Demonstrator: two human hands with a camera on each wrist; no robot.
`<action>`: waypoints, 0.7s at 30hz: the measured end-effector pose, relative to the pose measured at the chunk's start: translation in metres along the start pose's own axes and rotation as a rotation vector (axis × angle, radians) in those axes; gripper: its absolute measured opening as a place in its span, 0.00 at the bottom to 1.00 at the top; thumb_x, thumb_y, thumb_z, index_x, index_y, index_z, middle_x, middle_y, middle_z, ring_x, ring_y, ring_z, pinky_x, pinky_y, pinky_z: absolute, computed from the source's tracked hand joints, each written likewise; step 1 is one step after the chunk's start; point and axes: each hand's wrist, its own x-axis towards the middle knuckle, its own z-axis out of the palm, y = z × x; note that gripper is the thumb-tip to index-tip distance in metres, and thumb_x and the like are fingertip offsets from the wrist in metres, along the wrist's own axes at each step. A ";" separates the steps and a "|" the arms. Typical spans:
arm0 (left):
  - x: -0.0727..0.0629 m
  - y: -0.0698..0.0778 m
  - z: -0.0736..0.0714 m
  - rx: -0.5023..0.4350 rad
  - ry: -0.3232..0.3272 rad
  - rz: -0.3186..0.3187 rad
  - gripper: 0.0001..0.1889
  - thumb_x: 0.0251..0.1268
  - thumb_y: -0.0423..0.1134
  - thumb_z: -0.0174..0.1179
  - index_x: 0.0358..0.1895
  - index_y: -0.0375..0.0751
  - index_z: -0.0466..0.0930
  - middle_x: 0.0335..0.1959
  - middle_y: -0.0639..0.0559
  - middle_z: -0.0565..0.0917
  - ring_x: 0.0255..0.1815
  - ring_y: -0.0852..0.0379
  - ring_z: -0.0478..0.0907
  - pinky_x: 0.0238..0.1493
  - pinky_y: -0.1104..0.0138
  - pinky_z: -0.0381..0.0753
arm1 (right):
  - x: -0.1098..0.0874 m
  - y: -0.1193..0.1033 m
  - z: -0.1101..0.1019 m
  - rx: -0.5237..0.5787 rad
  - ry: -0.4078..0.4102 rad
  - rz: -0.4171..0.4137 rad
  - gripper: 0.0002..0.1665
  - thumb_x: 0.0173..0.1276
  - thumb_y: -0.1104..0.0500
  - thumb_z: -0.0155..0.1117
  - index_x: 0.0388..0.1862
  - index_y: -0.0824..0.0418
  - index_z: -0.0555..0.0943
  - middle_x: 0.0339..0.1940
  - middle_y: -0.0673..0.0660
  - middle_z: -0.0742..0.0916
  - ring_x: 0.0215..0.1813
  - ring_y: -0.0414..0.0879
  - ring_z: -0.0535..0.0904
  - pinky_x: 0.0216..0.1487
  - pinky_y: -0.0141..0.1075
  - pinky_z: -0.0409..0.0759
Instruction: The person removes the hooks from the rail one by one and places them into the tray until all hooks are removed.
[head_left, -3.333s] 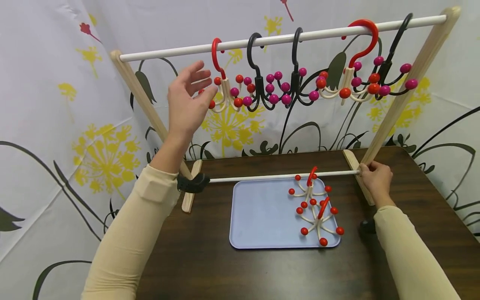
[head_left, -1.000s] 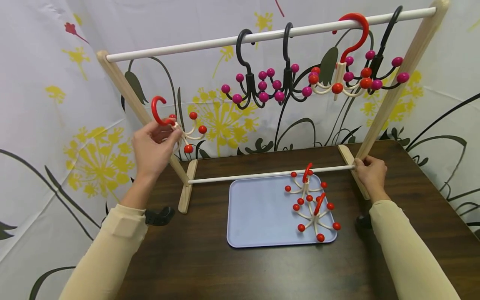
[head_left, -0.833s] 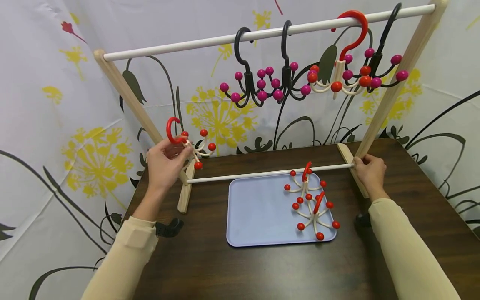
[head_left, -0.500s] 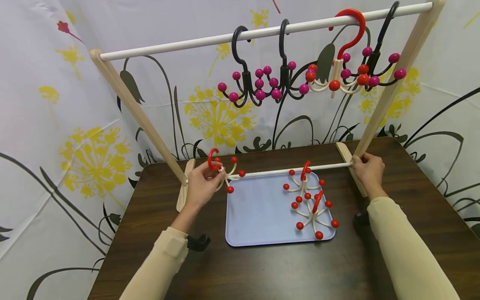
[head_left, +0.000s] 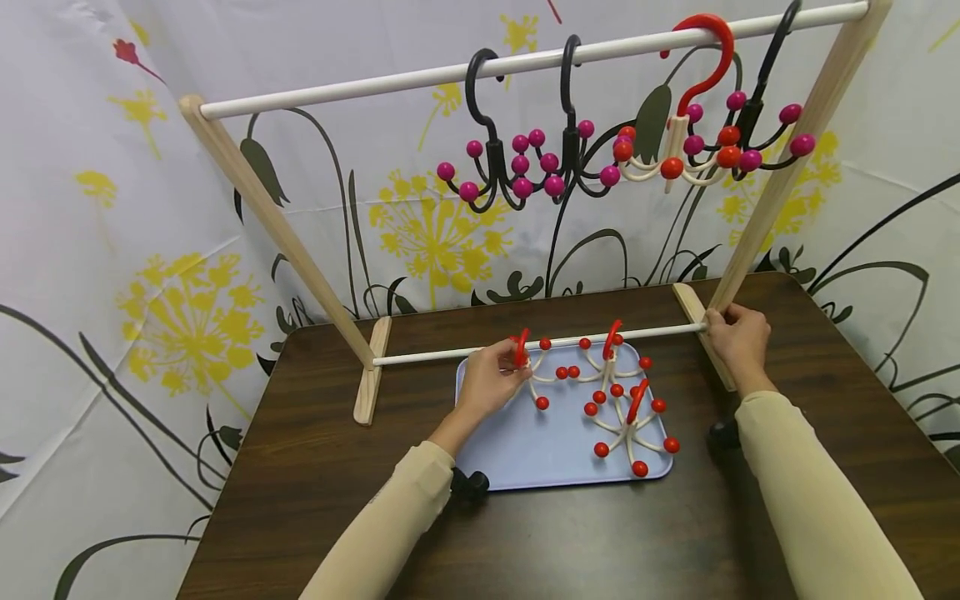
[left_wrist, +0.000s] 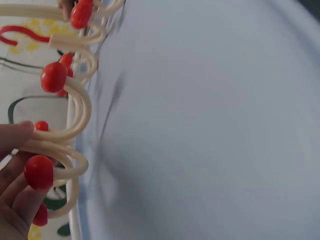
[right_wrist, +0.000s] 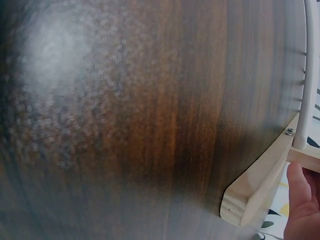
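My left hand [head_left: 489,382] pinches a small hanger [head_left: 522,346] with a red hook and curved cream arms tipped with red balls. It is upright, low over the left part of the pale blue tray [head_left: 495,467]. In the left wrist view, fingers [left_wrist: 20,135] hold its cream stem, its curved arms close to the tray surface. Two matching hangers [head_left: 628,427] stand on the tray's right side. My right hand [head_left: 741,343] grips the foot of the wooden rack's right upright [head_left: 798,154], by the lower white bar [head_left: 660,333]; its thumb shows in the right wrist view.
From the rack's top white bar [head_left: 337,94] hang several hangers: black ones [head_left: 495,158] with magenta balls and one red-hooked hanger [head_left: 677,137]. The rack's left foot [head_left: 371,371] rests on the dark wooden table [head_left: 315,483]. A patterned curtain [head_left: 180,200] is behind.
My left hand took the leftmost red-hooked hanger off the top bar, then carried it down and right to the tray. My right hand has kept its grip on the upright.
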 end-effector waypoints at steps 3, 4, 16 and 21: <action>0.003 0.001 0.013 0.035 -0.015 -0.017 0.09 0.50 0.26 0.72 0.35 0.37 0.84 0.30 0.49 0.87 0.32 0.57 0.85 0.37 0.72 0.83 | 0.000 0.000 0.000 -0.004 0.008 0.000 0.19 0.72 0.55 0.57 0.47 0.70 0.85 0.41 0.67 0.86 0.42 0.53 0.76 0.37 0.34 0.69; 0.004 0.002 0.016 0.049 -0.017 -0.022 0.09 0.50 0.26 0.72 0.35 0.38 0.84 0.30 0.49 0.87 0.32 0.58 0.85 0.37 0.73 0.83 | 0.000 0.000 0.000 -0.003 0.008 -0.002 0.19 0.72 0.55 0.57 0.46 0.70 0.85 0.41 0.67 0.86 0.42 0.53 0.76 0.36 0.34 0.69; 0.013 0.005 0.038 0.089 -0.019 -0.045 0.09 0.52 0.29 0.72 0.37 0.39 0.84 0.30 0.51 0.87 0.31 0.60 0.85 0.35 0.74 0.82 | 0.001 0.000 0.000 -0.003 0.008 -0.023 0.19 0.72 0.55 0.57 0.45 0.70 0.85 0.37 0.66 0.86 0.41 0.55 0.75 0.36 0.36 0.68; 0.017 0.008 0.045 0.098 -0.035 -0.046 0.08 0.52 0.29 0.72 0.35 0.40 0.83 0.28 0.52 0.86 0.30 0.61 0.85 0.34 0.73 0.81 | 0.002 0.001 0.001 -0.001 0.006 -0.003 0.19 0.72 0.55 0.57 0.45 0.70 0.85 0.38 0.66 0.86 0.42 0.55 0.75 0.38 0.36 0.68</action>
